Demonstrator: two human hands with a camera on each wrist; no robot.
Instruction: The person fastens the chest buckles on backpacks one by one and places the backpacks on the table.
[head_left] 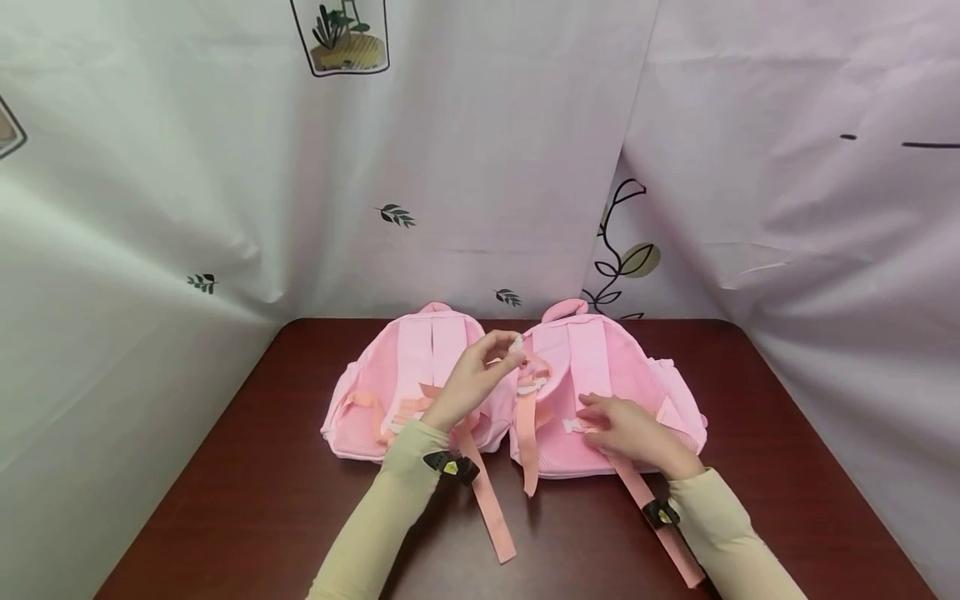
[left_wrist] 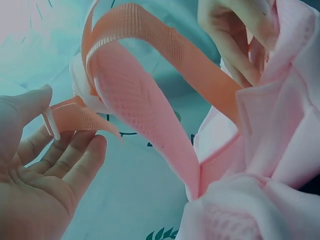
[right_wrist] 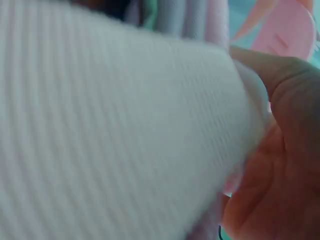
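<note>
Two pink backpacks lie side by side, the left backpack [head_left: 397,350] and the right backpack [head_left: 626,358], straps facing up. My left hand [head_left: 480,371] is raised over the inner edge of the right one. Between thumb and fingers it pinches a small white plastic buckle [left_wrist: 51,124] on a short orange webbing strap [left_wrist: 80,116]. A padded shoulder strap [left_wrist: 145,105] stands lifted beside it. Over the lower right backpack, my right hand [head_left: 630,429] has its fingers loosely spread near another white buckle [head_left: 573,425]. My sleeve [right_wrist: 115,125] hides much of the right wrist view.
Loose orange strap ends hang toward me, one from the left backpack [head_left: 491,512] and one under my right wrist [head_left: 675,550]. A dark red-brown table [head_left: 247,483] carries the bags. White printed curtains [head_left: 480,167] enclose its back and sides.
</note>
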